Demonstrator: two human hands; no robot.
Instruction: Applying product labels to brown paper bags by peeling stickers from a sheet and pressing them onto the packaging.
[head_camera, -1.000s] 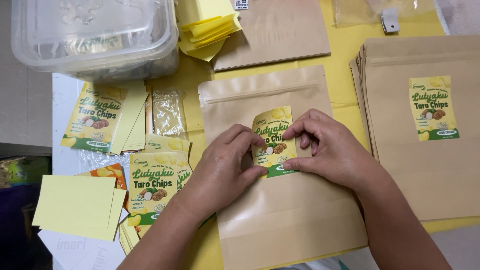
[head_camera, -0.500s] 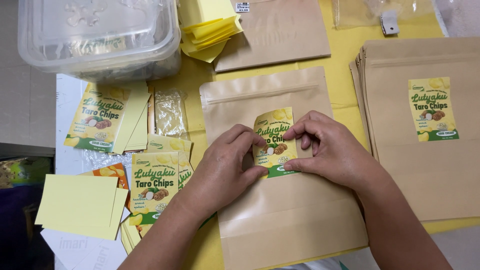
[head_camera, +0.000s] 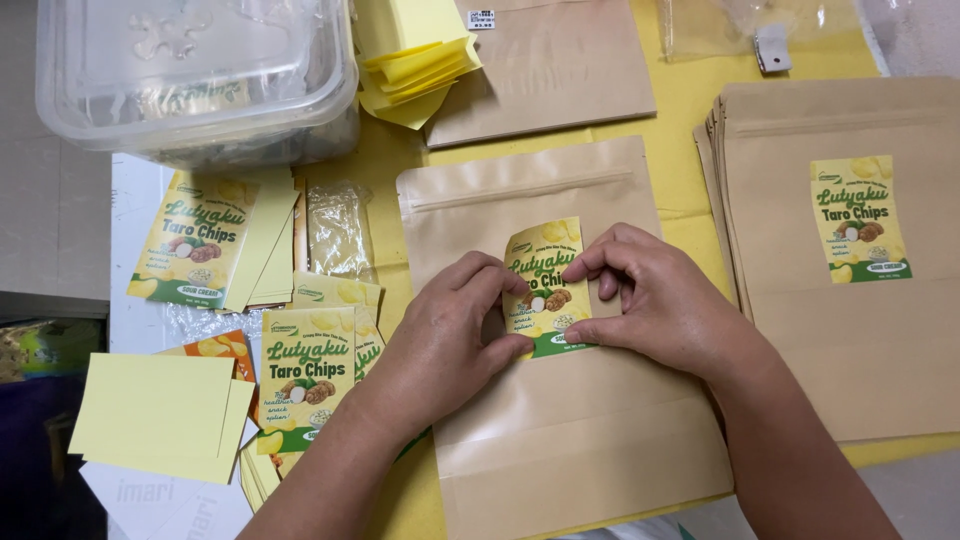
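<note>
A brown paper pouch (head_camera: 560, 400) lies flat near the front edge of the yellow table (head_camera: 690, 110); a yellow and green label (head_camera: 545, 262) sits on its middle; the left hand (head_camera: 440, 340) and right hand (head_camera: 660, 300) both rest on the pouch, fingers curled, fingertips pressing the label's side edges; a stack of pouches (head_camera: 840, 330), the top one labelled, lies by the right edge; loose labels (head_camera: 300, 370) and yellow backing sheets (head_camera: 160, 415) spread at the left edge; a clear plastic tub (head_camera: 195, 80) stands at the back left corner.
</note>
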